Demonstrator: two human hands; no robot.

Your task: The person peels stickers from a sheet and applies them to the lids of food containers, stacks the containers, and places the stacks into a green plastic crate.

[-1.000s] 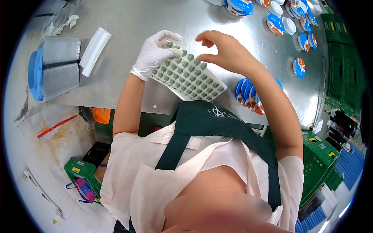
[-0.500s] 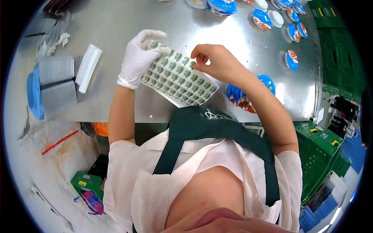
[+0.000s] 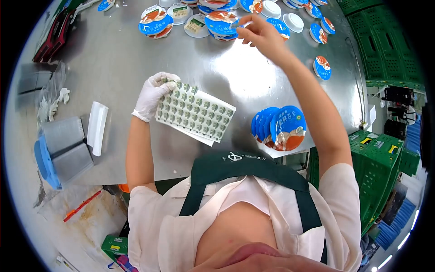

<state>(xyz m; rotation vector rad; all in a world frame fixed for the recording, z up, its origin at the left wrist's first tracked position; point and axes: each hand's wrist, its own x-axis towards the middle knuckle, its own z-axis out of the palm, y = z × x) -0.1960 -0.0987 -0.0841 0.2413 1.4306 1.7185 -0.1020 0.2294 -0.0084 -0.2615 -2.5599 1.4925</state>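
Note:
My left hand (image 3: 153,94), in a white glove, grips the upper left corner of a sheet of small green stickers (image 3: 192,113), thumb on top. White backing shows bare along the sheet's upper right, and another white sheet edge peeks out beneath. My bare right hand (image 3: 257,35) reaches to the far side of the table. Its fingertips pinch a small greyish sticker at the edge of a blue-and-orange lidded bowl (image 3: 221,22). Beside that bowl sits an upturned white tub with a label (image 3: 197,26). Another blue-lidded bowl (image 3: 278,29) lies just behind the right hand.
A fanned pile of blue lids (image 3: 287,128) lies near the front edge, right of the sheet. More lidded bowls (image 3: 322,68) are scattered at right. On the left are a white folded strip (image 3: 97,128) and a clear-and-blue container (image 3: 63,140). Green crates (image 3: 378,45) stand beyond the table.
My right hand has left the sticker sheet and moved up and away to the far bowls. My left hand still holds the sheet. The view has shifted, showing more bowls.

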